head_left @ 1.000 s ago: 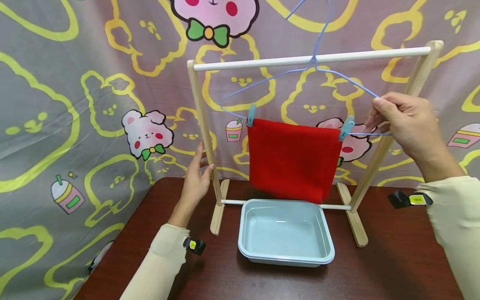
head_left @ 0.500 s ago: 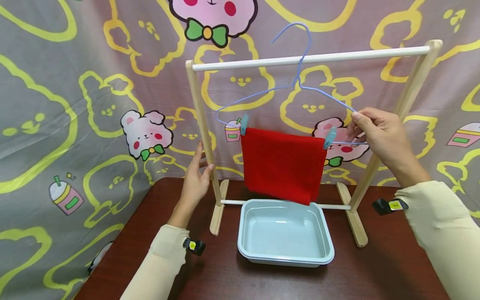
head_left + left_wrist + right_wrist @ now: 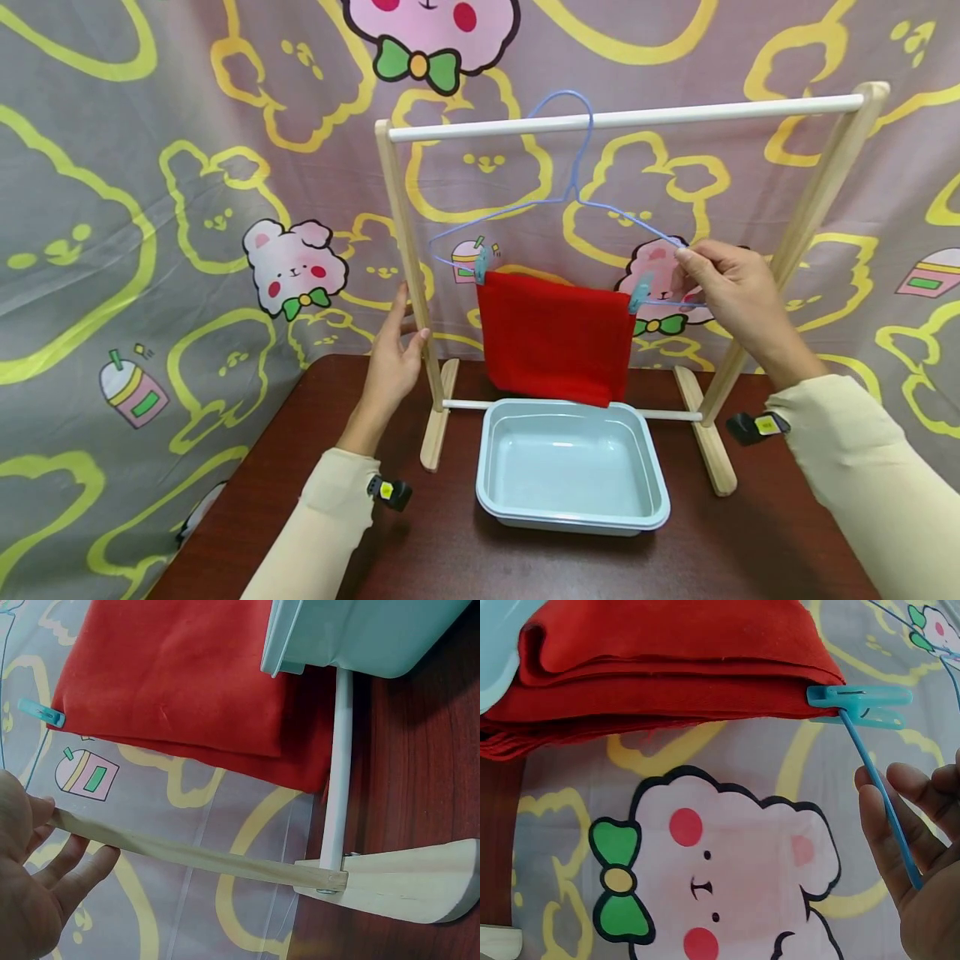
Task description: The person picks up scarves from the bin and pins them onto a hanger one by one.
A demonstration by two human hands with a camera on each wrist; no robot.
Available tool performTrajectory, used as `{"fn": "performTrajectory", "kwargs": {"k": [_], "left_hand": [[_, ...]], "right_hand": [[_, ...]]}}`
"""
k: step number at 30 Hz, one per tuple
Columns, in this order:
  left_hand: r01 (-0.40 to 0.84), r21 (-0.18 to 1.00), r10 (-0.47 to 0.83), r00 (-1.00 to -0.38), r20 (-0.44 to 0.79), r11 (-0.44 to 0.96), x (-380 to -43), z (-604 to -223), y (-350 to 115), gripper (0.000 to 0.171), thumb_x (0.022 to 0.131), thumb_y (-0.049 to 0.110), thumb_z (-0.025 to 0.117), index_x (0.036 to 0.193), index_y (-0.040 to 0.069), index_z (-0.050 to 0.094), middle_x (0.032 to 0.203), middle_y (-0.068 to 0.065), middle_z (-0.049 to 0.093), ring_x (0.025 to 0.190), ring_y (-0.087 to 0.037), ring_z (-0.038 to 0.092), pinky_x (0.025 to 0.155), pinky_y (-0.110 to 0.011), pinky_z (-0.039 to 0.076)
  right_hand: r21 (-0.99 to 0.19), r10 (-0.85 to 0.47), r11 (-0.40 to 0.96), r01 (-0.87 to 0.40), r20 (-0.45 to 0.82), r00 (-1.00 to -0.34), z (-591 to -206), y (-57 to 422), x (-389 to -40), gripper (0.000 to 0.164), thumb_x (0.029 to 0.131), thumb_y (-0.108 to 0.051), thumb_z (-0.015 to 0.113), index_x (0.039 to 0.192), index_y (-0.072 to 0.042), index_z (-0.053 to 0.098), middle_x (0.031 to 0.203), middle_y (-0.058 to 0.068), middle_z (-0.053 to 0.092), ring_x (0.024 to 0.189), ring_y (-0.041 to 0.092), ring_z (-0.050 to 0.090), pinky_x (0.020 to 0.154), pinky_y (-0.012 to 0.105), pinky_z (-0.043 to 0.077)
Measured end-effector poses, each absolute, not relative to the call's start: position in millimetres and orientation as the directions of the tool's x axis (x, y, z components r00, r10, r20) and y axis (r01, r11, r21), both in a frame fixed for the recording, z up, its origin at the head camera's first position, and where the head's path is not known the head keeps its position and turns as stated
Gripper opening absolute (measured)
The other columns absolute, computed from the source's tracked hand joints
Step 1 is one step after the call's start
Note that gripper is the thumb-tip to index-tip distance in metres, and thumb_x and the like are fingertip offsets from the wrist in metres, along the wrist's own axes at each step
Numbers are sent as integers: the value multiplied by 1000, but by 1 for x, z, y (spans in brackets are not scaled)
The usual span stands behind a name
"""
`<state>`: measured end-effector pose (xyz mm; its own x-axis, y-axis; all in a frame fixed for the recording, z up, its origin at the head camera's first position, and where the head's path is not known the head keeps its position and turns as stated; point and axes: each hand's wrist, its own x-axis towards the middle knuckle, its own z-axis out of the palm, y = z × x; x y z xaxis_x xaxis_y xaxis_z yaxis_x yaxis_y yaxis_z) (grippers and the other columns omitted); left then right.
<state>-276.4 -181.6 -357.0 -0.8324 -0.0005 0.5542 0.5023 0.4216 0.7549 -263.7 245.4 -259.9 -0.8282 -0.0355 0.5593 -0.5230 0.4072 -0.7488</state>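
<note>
In the head view my right hand [image 3: 738, 287] pinches the right end of a blue wire clothes hanger [image 3: 626, 218]. A folded red cloth [image 3: 555, 337] hangs from its lower wire, held by two blue clothespins, one [image 3: 481, 265] at the left and one [image 3: 859, 697] at the right. The hanger's hook arches over the white top bar, with a gap between its curve and the bar; its tip end passes behind. My left hand [image 3: 393, 358] holds the left wooden post [image 3: 195, 855] of the drying rack [image 3: 630, 121] between thumb and fingers.
Below the cloth a light blue plastic basin [image 3: 573, 523] sits on the dark wooden table [image 3: 420, 550]. The rack's right post [image 3: 795, 250] rises behind my right hand. A patterned curtain [image 3: 322, 192] hangs at the back and left.
My right hand has moved left and down with the hanger and cloth. The hook has dropped from well above the bar to arch just over it. My left hand has stayed put.
</note>
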Motion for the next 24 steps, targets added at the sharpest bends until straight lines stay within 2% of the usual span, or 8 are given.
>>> {"fn": "performTrajectory", "kwargs": {"k": [6, 14, 24], "left_hand": [[497, 759, -1, -836, 548, 421, -276, -358, -181, 78, 102, -5, 58, 168, 19, 24, 143, -29, 55, 117, -48, 66, 88, -56, 63], [504, 757, -4, -832, 555, 417, -277, -359, -181, 77, 101, -7, 59, 167, 15, 25, 143, -30, 56, 117, -49, 66, 90, -58, 61], [475, 776, 20, -858, 514, 416, -276, -369, -184, 78, 102, -7, 58, 168, 14, 22, 143, -29, 53, 119, -48, 64, 88, -58, 61]], "right_hand": [[-714, -95, 441, -544, 566, -819, -268, 243, -265, 35, 109, -21, 57, 87, 5, 69, 69, -3, 66, 66, 11, 63, 62, 20, 58], [-739, -188, 451, -501, 470, -862, -275, 239, -264, 38, 111, -25, 52, 91, 3, 68, 81, -1, 69, 80, 11, 68, 68, 24, 60], [-763, -138, 466, -447, 436, -889, -279, 242, -260, 35, 109, -26, 57, 94, 3, 69, 78, -6, 71, 76, 9, 70, 69, 23, 62]]}}
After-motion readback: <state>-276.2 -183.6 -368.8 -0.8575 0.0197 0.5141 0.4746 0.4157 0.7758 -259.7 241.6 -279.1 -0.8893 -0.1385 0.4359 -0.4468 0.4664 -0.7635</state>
